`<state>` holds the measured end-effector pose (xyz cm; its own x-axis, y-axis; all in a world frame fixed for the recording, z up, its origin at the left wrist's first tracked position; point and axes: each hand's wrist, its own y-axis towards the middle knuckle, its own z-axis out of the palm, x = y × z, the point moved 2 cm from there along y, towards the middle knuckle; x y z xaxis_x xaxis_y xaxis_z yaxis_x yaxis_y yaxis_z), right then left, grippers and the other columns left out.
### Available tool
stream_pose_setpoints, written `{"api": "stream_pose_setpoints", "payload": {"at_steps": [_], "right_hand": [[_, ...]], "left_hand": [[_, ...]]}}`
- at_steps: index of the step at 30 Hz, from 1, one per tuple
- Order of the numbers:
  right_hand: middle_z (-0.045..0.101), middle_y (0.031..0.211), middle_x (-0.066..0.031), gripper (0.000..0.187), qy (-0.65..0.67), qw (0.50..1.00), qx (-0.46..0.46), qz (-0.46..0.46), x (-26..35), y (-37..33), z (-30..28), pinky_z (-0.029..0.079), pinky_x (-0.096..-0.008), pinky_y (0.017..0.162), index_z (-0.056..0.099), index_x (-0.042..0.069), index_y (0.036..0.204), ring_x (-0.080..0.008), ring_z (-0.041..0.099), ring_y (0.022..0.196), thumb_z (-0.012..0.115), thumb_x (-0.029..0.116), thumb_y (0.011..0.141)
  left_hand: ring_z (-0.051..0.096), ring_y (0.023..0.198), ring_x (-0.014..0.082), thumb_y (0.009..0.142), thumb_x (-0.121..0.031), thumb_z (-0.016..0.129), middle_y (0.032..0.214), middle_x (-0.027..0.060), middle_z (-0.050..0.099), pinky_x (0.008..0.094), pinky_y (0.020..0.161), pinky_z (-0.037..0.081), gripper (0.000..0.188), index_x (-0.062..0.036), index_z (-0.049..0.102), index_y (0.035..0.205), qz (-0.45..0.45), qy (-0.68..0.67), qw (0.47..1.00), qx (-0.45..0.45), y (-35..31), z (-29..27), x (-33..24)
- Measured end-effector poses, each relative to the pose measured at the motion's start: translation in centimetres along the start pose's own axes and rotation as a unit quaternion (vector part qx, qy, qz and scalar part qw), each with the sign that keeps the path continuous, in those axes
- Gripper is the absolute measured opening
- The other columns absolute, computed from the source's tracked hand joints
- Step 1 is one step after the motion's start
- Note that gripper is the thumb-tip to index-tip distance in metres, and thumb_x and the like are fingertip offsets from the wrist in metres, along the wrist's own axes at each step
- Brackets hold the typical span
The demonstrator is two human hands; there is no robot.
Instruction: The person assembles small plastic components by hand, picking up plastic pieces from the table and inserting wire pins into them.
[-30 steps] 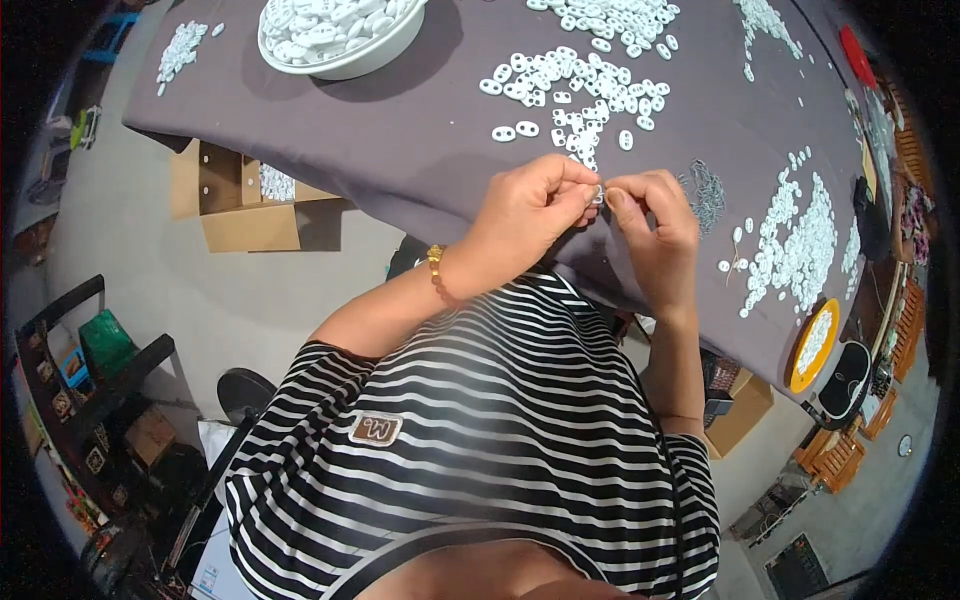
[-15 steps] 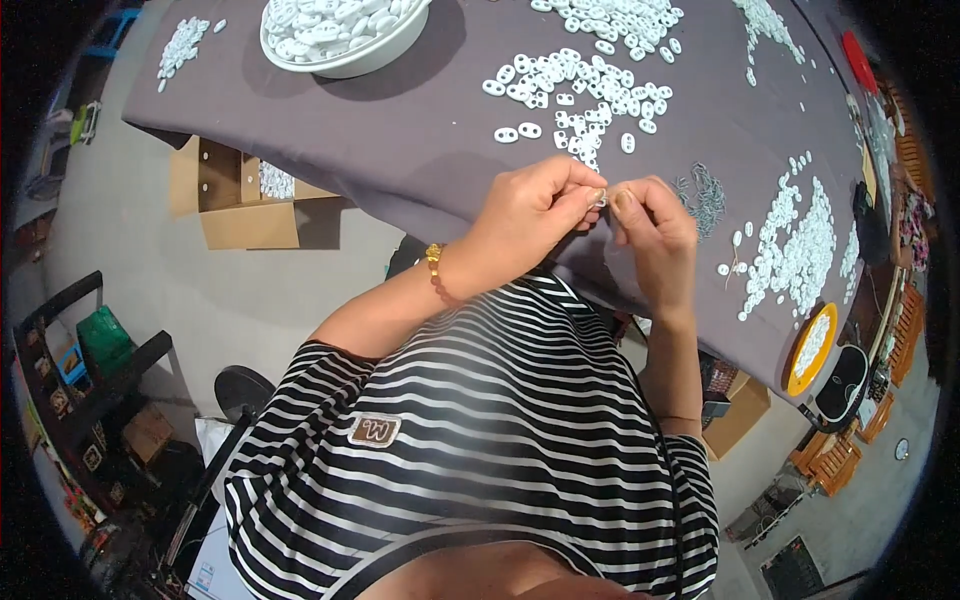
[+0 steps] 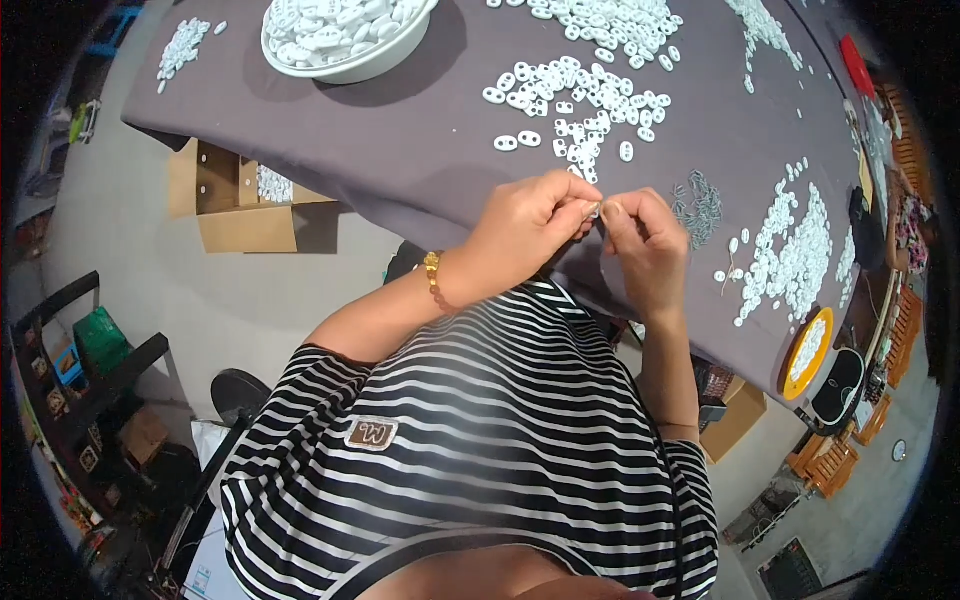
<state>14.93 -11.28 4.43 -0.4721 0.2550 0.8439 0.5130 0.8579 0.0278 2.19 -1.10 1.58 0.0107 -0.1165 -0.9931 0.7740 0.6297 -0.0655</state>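
Note:
Over the near edge of the cloth-covered table [image 3: 430,150], both my hands meet at the fingertips. My left hand [image 3: 525,225] pinches a tiny white plastic piece [image 3: 597,212] between thumb and forefinger, mostly hidden by the fingers. My right hand [image 3: 650,240] is closed in a pinch against the same piece; whether it also holds a screw cannot be made out. Just beyond lie small squarish white pieces [image 3: 580,150] and a spread of white oval pieces with two holes [image 3: 640,105]. A heap of small grey screws [image 3: 700,210] lies beside my right hand.
A white bowl [image 3: 350,73] heaped with oval pieces stands at the far left. More white pieces [image 3: 800,250] lie to the right, near a yellow-rimmed dish [image 3: 795,388] at the table edge. An open cardboard box [image 3: 248,232] sits below the table on the left.
Both hands have shifted slightly left and nearer to me, still pinched together at the small white piece. The view has moved a little; the piles look unchanged.

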Motion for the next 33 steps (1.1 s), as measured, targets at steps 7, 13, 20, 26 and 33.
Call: {"api": "stream_pose_setpoints", "payload": {"at_steps": [7, 13, 20, 26, 33], "right_hand": [[0.059, 0.085, -0.0040, 0.011, 0.073, 0.992, 0.040, 0.095, -0.7, 1.4, -0.6, 0.045, -0.0227, 0.062, 0.068, -0.001, 0.097, -0.0095, 0.056, 0.068, 0.058, 0.002, 0.093], [0.064, 0.113, -0.0140, 0.048, -0.290, 0.934, -0.031, -0.208, -0.9, 6.5, -0.6, 0.044, -0.0400, 0.091, 0.062, 0.003, 0.123, -0.0339, 0.057, 0.104, 0.051, -0.011, 0.079], [0.067, 0.113, -0.0120, 0.034, -0.353, 0.904, -0.001, -0.242, -1.6, 5.6, -0.3, 0.043, -0.0382, 0.092, 0.068, 0.002, 0.112, -0.0280, 0.062, 0.105, 0.058, -0.005, 0.081], [0.067, 0.092, -0.0055, 0.021, -0.276, 0.937, -0.104, -0.185, -2.4, 8.7, -1.4, 0.040, -0.0351, 0.083, 0.070, 0.006, 0.105, -0.0206, 0.062, 0.088, 0.068, 0.006, 0.084], [0.061, 0.083, -0.0036, 0.015, -0.377, 0.895, -0.133, -0.199, -3.6, 11.3, -0.5, 0.035, -0.0366, 0.082, 0.070, 0.011, 0.097, -0.0209, 0.060, 0.083, 0.071, 0.011, 0.083]], "left_hand": [[0.067, 0.083, 0.0103, 0.096, -0.008, 0.059, 0.092, 0.0065, 0.070, 0.0237, 0.075, 0.054, 0.015, 0.0024, 0.063, 0.106, -0.065, -0.012, 0.998, 0.019, -0.2, -1.0, 0.4], [0.066, 0.082, 0.0098, 0.097, -0.008, 0.058, 0.091, 0.0061, 0.070, 0.0239, 0.075, 0.054, 0.015, 0.0020, 0.063, 0.106, -0.033, -0.002, 0.999, -0.031, 0.9, -2.5, 0.5], [0.065, 0.079, 0.0092, 0.096, -0.009, 0.059, 0.087, 0.0054, 0.070, 0.0233, 0.073, 0.053, 0.014, 0.0014, 0.064, 0.103, -0.035, 0.035, 0.998, -0.037, 1.4, -3.2, 1.3], [0.065, 0.075, 0.0082, 0.094, -0.010, 0.062, 0.083, 0.0059, 0.070, 0.0231, 0.069, 0.052, 0.015, 0.0011, 0.064, 0.104, -0.013, 0.119, 0.993, -0.018, 1.5, -3.1, 0.8], [0.065, 0.075, 0.0088, 0.094, -0.009, 0.061, 0.083, 0.0057, 0.070, 0.0234, 0.068, 0.052, 0.012, 0.0007, 0.064, 0.102, 0.002, 0.097, 0.995, -0.021, 1.3, -3.3, 1.2]]}}
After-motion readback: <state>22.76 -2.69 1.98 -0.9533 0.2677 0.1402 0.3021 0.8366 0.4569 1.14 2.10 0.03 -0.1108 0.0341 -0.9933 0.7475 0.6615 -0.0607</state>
